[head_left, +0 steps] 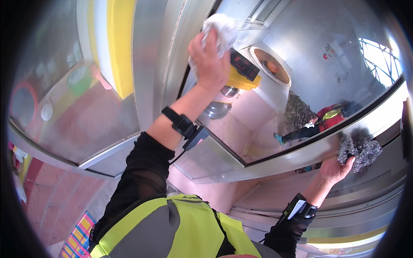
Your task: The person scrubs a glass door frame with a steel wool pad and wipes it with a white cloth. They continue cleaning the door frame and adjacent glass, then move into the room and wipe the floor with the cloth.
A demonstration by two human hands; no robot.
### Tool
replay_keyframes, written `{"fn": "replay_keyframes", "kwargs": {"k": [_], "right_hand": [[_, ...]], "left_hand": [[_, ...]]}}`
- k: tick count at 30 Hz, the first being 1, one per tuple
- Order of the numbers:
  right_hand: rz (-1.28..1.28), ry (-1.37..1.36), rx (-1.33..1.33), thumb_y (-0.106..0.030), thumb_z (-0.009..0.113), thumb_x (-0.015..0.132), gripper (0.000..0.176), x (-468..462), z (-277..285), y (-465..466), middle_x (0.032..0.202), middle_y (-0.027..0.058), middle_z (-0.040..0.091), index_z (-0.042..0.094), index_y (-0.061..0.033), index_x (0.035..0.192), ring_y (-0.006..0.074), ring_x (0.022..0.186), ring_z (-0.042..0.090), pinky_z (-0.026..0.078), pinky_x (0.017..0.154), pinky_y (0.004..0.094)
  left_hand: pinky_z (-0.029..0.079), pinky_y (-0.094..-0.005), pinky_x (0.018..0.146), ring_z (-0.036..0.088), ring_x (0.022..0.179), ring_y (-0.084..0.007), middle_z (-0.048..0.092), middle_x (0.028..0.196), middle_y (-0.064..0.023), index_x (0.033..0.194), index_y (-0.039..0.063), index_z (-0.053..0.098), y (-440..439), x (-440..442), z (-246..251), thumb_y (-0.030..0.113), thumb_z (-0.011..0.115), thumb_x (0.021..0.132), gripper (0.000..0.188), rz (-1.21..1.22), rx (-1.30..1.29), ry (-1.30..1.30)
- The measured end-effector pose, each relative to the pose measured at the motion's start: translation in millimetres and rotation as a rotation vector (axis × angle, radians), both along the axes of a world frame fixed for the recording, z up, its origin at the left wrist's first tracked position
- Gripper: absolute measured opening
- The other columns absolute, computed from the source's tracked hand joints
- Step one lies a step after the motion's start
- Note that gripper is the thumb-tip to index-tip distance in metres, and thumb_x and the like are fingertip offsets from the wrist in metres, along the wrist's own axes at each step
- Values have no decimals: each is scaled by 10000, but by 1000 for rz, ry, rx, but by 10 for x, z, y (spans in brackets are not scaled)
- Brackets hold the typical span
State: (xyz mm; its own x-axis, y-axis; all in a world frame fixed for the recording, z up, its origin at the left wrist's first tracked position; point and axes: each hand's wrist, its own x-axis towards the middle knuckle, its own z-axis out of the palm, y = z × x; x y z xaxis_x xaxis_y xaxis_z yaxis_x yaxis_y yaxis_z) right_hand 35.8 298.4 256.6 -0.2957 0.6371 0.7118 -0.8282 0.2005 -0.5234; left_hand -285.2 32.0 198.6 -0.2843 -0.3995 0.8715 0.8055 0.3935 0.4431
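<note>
My left hand (211,59) holds a crumpled white cloth (222,30) at the upper part of a glass pane (309,64) with a metal frame. The fingers are bent over the cloth. To the right, beside the lower rail of the metal frame (287,158), my right hand (335,169) holds grey steel-wool scourers (364,153) at its fingertips; part of them touches or lies very near the frame. Whether the scourers press on the frame, I cannot tell. Both wrists wear black straps with small devices.
Through or in the glass appear a black device with a display (244,64), a yellow cloth (242,80), a metal bowl (217,110), a round opening (271,66) and a person in a yellow vest (330,116). A second glass panel (64,106) stands left, above red floor tiles (61,190).
</note>
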Motion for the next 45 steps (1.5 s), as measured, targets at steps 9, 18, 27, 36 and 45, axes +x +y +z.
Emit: {"fn": "replay_keyframes", "kwargs": {"k": [9, 18, 27, 36, 45], "right_hand": [[-65, -9, -4, -313, 640, 885, 577, 20, -18, -70, 1322, 112, 555, 483, -14, 1352, 264, 1248, 490, 294, 1111, 436], [-59, -7, -3, -324, 640, 876, 590, -13, -7, -6, 1336, 118, 549, 482, -21, 1357, 283, 1257, 489, 298, 1114, 460], [-62, -7, 67, -329, 640, 871, 596, -80, 102, -125, 1337, 119, 549, 482, -26, 1358, 293, 1258, 490, 301, 1114, 475], [-35, -42, 51, -333, 649, 851, 634, -79, 135, -214, 1373, 128, 522, 462, -49, 1386, 323, 1289, 466, 284, 1124, 520], [-84, -68, 121, -330, 650, 848, 648, -101, 194, -282, 1396, 126, 502, 451, -53, 1398, 326, 1306, 449, 272, 1132, 525]], "left_hand": [[368, -497, 944, 472, 1085, -384, 533, 1139, -232, 1310, -19, 503, -50, -280, 1666, 116, 613, 779, 559, 226, -54, 516], [352, -497, 967, 449, 1134, -396, 457, 1253, -168, 1291, 48, 499, -266, -401, -213, 80, 688, 713, 609, 128, -183, 323], [287, -525, 1013, 337, 1202, -435, 341, 1316, -267, 1334, -95, 338, 113, 427, -2012, 105, 637, 847, 605, -30, 131, -566], [372, -479, 917, 484, 1074, -335, 478, 1189, -142, 1176, 155, 589, 648, 1324, -1845, 124, 677, 784, 402, -649, -407, 79], [463, -373, 769, 541, 1047, -179, 574, 1085, 14, 1071, 261, 627, 317, 1104, -1899, 240, 599, 784, 290, -664, -1062, 572]]}}
